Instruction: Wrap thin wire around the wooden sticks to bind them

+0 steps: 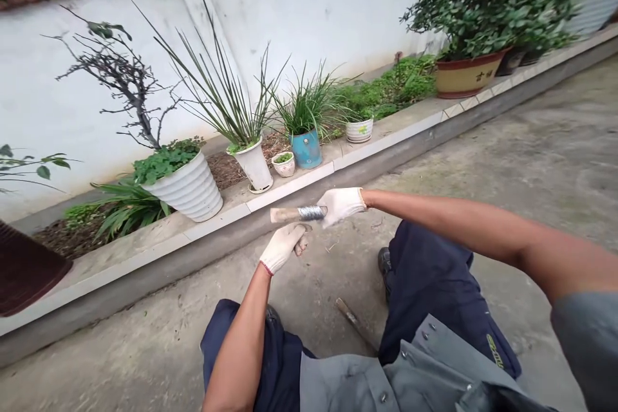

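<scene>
- Gripping stick by its silver-wound end in right hand; reaching forward nearly straight-armed, aiming stick left.
- Holding left hand just below stick's bare end with curled fingers; can't tell if pinching anything.
- Facing ledge edge beyond both hands, lined with pots.
- Having more room over floor, right of right hand.
- Seeing second stick below hands, between legs.
</scene>
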Demonstrator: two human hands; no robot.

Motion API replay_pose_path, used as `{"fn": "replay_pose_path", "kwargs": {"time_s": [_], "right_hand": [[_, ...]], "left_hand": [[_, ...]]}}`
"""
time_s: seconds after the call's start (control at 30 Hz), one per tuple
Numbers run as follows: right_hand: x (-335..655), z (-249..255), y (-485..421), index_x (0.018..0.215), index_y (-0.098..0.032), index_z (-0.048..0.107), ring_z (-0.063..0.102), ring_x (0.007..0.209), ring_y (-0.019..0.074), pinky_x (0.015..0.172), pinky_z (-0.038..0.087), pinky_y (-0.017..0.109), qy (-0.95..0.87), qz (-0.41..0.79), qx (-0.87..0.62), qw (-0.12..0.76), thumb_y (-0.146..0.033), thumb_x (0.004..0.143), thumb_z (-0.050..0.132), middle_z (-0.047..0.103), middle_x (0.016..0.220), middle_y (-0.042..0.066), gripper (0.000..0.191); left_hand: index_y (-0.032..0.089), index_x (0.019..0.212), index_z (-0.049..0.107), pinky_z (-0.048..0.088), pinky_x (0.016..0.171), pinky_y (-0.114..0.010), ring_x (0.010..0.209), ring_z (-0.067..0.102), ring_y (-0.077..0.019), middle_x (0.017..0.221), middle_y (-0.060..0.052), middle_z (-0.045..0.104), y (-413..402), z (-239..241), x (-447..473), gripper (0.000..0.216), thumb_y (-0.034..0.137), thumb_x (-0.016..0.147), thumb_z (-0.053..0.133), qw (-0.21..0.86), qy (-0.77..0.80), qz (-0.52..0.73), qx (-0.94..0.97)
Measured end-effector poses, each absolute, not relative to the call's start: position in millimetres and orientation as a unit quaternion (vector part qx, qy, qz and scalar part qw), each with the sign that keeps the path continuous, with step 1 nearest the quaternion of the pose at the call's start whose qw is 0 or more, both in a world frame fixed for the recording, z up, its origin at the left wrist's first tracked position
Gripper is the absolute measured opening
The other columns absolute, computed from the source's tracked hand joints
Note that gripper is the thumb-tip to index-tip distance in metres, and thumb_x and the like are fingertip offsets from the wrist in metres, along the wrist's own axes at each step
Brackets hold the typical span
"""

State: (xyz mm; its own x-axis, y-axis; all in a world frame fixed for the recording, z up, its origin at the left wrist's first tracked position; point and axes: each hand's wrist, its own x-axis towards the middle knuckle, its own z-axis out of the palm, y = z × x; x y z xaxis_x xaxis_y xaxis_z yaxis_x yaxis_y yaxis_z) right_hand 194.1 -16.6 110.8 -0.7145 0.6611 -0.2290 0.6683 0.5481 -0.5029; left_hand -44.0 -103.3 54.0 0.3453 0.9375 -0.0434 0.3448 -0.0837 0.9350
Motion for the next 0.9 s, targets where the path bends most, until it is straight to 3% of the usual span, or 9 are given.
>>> {"fn": "replay_pose_path", "kwargs": {"time_s": [0.13, 0.23, 0.33, 0.43, 0.57, 0.77, 0.9], "right_hand": [[170, 117, -3, 0.1, -0.014, 0.077, 0.072, 0.077, 0.022, 0.068, 0.049, 0.026, 0.859, -0.138, 0.492, -0.015, -0.042, 0.083, 0.062, 0.076, 0.087, 0.014, 0.036], [156, 115, 3, 0.106, -0.011, 0.078, 0.073, 0.098, 0.033, 0.084, 0.053, 0.04, 0.859, 0.026, 0.508, 0.051, -0.026, 0.086, 0.061, 0.075, 0.102, 0.025, 0.031], [151, 107, -4, 0.096, -0.008, 0.079, 0.072, 0.102, 0.0388, 0.089, 0.051, 0.05, 0.869, 0.074, 0.475, 0.116, -0.011, 0.08, 0.064, 0.075, 0.1, 0.028, 0.022], [159, 100, -20, 0.072, -0.012, 0.075, 0.072, 0.088, 0.0366, 0.082, 0.053, 0.047, 0.888, 0.022, 0.426, 0.172, -0.008, 0.065, 0.075, 0.076, 0.083, 0.021, 0.009], [181, 102, -39, 0.053, -0.019, 0.063, 0.067, 0.07, 0.0272, 0.071, 0.051, 0.04, 0.912, -0.098, 0.348, 0.197, -0.018, 0.055, 0.078, 0.065, 0.058, 0.006, 0.015], [192, 113, -43, 0.074, -0.022, 0.069, 0.062, 0.061, 0.0161, 0.059, 0.045, 0.026, 0.919, -0.246, 0.291, 0.097, -0.045, 0.065, 0.073, 0.065, 0.062, -0.002, 0.025], [174, 103, -39, 0.081, -0.02, 0.066, 0.063, 0.059, 0.0155, 0.053, 0.044, 0.023, 0.861, -0.332, 0.382, -0.034, -0.044, 0.072, 0.067, 0.067, 0.065, 0.0, 0.026]], "left_hand": [[0.014, 0.114, 0.068, 0.042, 0.049, -0.021, 0.05, 0.053, -0.0105, 0.067, 0.001, 0.061, -106, 52, -47, 0.039, 0.045, 0.096, 0.053, 0.465, 0.504, 0.306, 0.66], [0.015, 0.111, 0.069, 0.039, 0.047, -0.021, 0.046, 0.05, -0.0097, 0.066, 0.002, 0.061, -103, 46, -45, 0.034, 0.039, 0.094, 0.051, 0.458, 0.537, 0.264, 0.658], [0.016, 0.101, 0.07, 0.037, 0.046, -0.022, 0.045, 0.048, -0.0097, 0.065, 0.002, 0.062, -98, 40, -45, 0.03, 0.037, 0.092, 0.05, 0.425, 0.554, 0.217, 0.682], [0.017, 0.092, 0.07, 0.035, 0.046, -0.022, 0.047, 0.049, -0.01, 0.064, 0.002, 0.062, -96, 39, -47, 0.029, 0.037, 0.092, 0.048, 0.395, 0.55, 0.196, 0.71], [0.016, 0.091, 0.07, 0.039, 0.05, -0.022, 0.051, 0.052, -0.0108, 0.069, 0.0, 0.064, -102, 42, -51, 0.028, 0.04, 0.09, 0.054, 0.425, 0.52, 0.194, 0.715], [0.015, 0.096, 0.068, 0.048, 0.057, -0.027, 0.057, 0.06, -0.0156, 0.074, -0.005, 0.067, -118, 43, -48, 0.048, 0.061, 0.085, 0.066, 0.544, 0.438, 0.28, 0.659], [0.012, 0.104, 0.066, 0.049, 0.055, -0.029, 0.053, 0.062, -0.0161, 0.072, -0.006, 0.066, -117, 38, -48, 0.055, 0.065, 0.088, 0.063, 0.574, 0.421, 0.334, 0.618]]}}
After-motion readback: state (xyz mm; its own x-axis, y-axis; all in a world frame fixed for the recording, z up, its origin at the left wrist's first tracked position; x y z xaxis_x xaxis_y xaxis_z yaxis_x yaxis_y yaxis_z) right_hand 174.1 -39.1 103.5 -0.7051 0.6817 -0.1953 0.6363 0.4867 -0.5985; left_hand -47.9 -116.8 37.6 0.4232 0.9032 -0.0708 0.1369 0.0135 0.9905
